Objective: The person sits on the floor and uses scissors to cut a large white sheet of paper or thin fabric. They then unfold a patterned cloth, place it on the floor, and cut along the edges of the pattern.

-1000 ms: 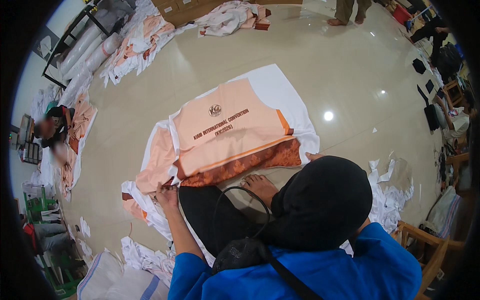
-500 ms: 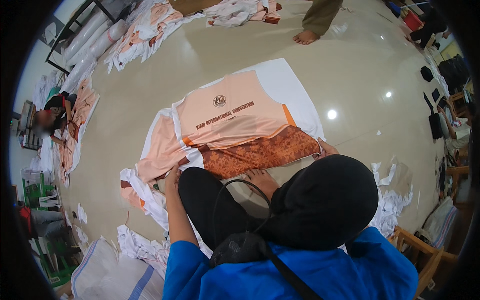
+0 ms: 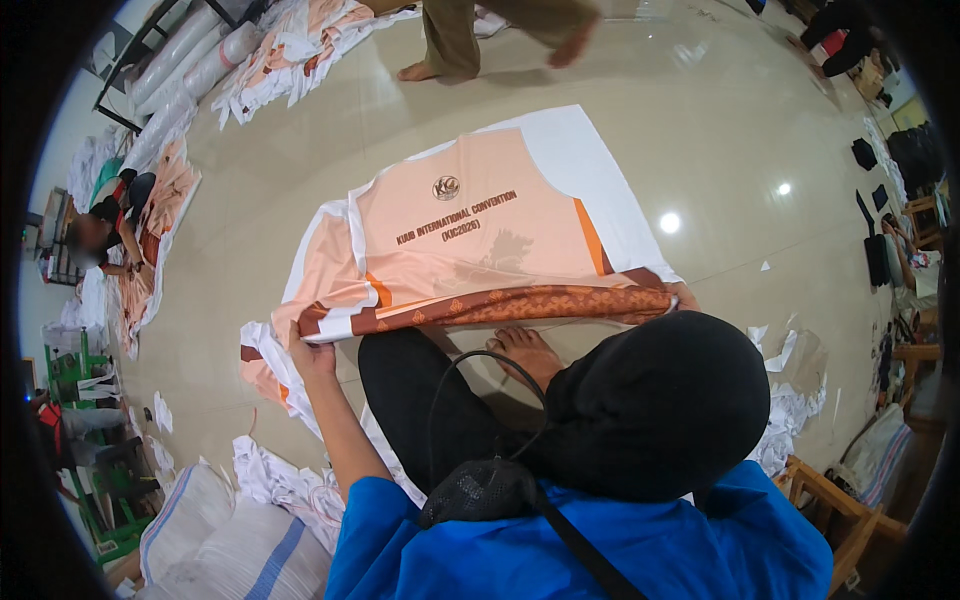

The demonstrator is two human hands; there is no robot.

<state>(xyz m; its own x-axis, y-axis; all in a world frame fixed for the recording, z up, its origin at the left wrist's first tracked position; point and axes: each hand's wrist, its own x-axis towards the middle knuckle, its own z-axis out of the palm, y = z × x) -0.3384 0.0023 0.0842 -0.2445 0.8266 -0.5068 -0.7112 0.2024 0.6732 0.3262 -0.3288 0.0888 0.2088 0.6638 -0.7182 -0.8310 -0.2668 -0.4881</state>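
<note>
A printed peach fabric panel [image 3: 480, 165] with white margins lies spread on the floor before me. Its near edge carries a brown floral band [image 3: 520, 305], raised and partly folded over into a long narrow strip. At the left end of that edge, my left hand [image 3: 312, 350] is closed on the cloth. My right hand [image 3: 684, 297] grips the right end, partly hidden behind my black-clad right knee [image 3: 665, 400]. Between my knees, my bare foot [image 3: 527, 355] rests close to the near edge of the panel.
More white and peach cloth [image 3: 268, 375] lies beside my left arm. Filled white sacks [image 3: 235, 550] stand at lower left, and white scraps [image 3: 790, 410] lie at right. A person in khaki trousers [image 3: 450, 40] walks past the far side. Another person [image 3: 125, 225] handles cloth at far left.
Both hands have moved outward, and the panel's near edge has come up and folded, narrowing the visible floral band. Khaki-clad legs have moved left across the far floor.
</note>
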